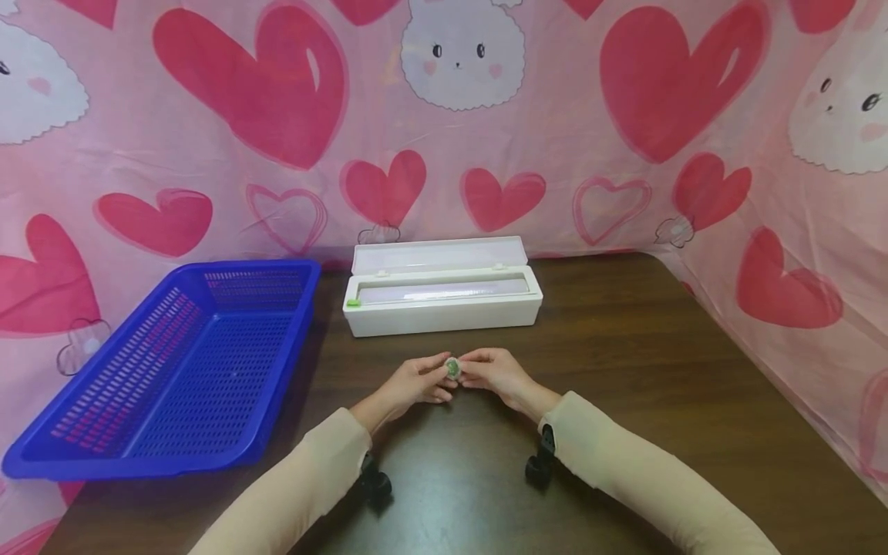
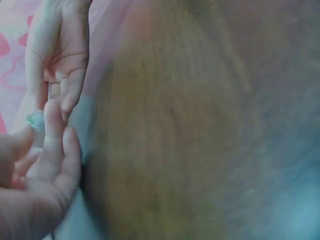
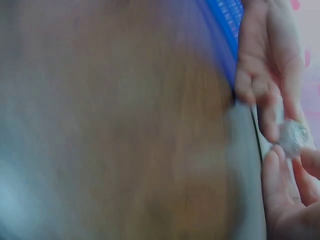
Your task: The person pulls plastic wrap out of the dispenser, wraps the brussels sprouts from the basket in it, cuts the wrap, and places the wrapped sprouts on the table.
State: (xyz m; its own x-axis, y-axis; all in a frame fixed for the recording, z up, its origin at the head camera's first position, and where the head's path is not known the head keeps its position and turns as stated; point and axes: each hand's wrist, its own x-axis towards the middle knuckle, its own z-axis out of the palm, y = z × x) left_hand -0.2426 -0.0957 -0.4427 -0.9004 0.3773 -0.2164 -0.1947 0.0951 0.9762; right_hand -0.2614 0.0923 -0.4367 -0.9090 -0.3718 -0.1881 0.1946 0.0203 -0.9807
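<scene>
Over the table, in the head view, a small round green-and-white thing [image 1: 453, 368] sits between both hands. My left hand [image 1: 416, 385] pinches it from the left with thumb and fingers. From the other side the fingertips of my right hand [image 1: 502, 376] pinch its edge. Close up, the right wrist view shows the round thing [image 3: 293, 138] as pale and shiny, with a crinkled, film-like surface and some green at one side. Its exact kind cannot be told. In the left wrist view the left hand's fingers partly cover it.
Just beyond the hands stands a long white cling film dispenser [image 1: 444, 316], its lid [image 1: 440, 256] raised and a green slider [image 1: 354, 303] at the left end. A blue perforated basket [image 1: 274, 408] is on the left. Behind the brown table [image 1: 624, 347] hangs a pink heart-patterned cloth.
</scene>
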